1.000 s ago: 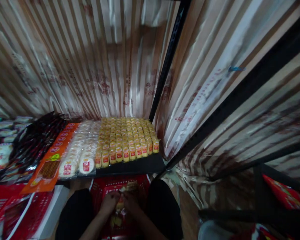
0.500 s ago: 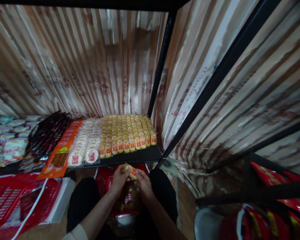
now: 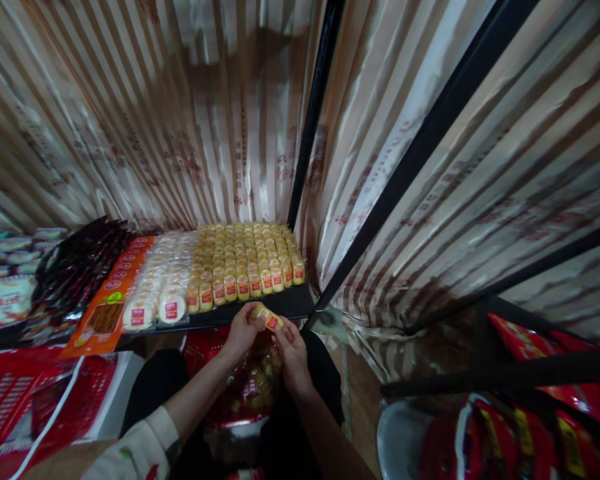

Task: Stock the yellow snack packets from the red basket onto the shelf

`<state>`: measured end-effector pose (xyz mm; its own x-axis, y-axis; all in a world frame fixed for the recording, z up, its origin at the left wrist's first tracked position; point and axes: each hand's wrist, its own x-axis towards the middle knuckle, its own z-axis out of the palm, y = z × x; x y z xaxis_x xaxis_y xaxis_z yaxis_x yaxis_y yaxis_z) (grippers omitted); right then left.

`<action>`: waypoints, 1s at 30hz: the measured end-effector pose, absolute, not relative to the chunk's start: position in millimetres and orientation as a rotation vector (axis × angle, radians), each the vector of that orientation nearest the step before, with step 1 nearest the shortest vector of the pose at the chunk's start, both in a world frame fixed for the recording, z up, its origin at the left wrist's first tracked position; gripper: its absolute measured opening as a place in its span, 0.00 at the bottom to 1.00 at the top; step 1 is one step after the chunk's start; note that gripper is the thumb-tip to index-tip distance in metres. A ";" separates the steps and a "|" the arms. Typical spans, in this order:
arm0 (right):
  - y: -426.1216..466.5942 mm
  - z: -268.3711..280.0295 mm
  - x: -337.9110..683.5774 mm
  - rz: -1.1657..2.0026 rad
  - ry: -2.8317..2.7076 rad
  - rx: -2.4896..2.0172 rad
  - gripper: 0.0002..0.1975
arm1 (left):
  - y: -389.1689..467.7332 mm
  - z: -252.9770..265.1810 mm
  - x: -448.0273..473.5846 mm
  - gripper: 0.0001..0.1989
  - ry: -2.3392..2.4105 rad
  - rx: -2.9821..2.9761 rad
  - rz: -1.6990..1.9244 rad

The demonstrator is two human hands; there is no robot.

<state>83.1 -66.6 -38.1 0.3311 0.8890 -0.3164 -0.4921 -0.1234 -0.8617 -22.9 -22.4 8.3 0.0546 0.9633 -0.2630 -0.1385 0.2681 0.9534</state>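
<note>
Left hand (image 3: 246,328) and right hand (image 3: 291,352), nearly closed, pinch opposite ends of a yellow-wrapped snack cake (image 3: 271,319) before the front edge of the black shelf (image 3: 296,300): probably light, crushable, best gripped there.

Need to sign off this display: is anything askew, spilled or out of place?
The orange stick-snack packet juts past the front edge of the black shelf, while the white round packets beside it end about there. Dark packets overlap untidily, unlike the neatly rowed yellow packets. No spill shows.
</note>
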 end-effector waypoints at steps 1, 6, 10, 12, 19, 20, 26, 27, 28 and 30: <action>-65.2 -38.8 85.9 1.239 -0.493 -1.188 0.26 | -19.1 8.2 -20.4 0.17 1.204 0.946 1.045; -57.6 -41.0 100.6 0.747 -0.910 -1.460 0.23 | 0.5 11.5 -3.6 0.16 1.332 1.249 1.009; -48.1 -40.9 106.6 0.321 -1.219 -1.559 0.23 | 18.3 20.2 17.1 0.19 1.402 1.523 0.968; -41.4 -43.4 108.3 0.273 -1.297 -1.558 0.23 | 28.3 23.8 28.8 0.20 1.428 1.581 0.932; -14.2 -61.5 118.8 0.185 -1.314 -1.627 0.27 | 60.1 19.1 64.6 0.11 1.463 1.753 0.897; -11.2 -64.2 120.4 0.175 -1.315 -1.626 0.28 | 62.5 18.0 68.8 0.11 1.451 1.772 0.910; 4.1 -80.9 130.8 0.145 -1.307 -1.625 0.30 | 69.0 17.9 88.1 0.14 1.451 1.907 0.854; 6.3 -83.2 132.7 0.144 -1.305 -1.627 0.30 | 69.9 18.1 90.0 0.14 1.472 1.917 0.831; 8.5 -85.2 134.5 0.146 -1.301 -1.629 0.30 | 70.9 18.4 91.5 0.15 1.495 1.925 0.811; 12.2 -87.9 137.7 0.155 -1.296 -1.633 0.30 | 72.7 18.9 93.7 0.15 1.540 1.940 0.776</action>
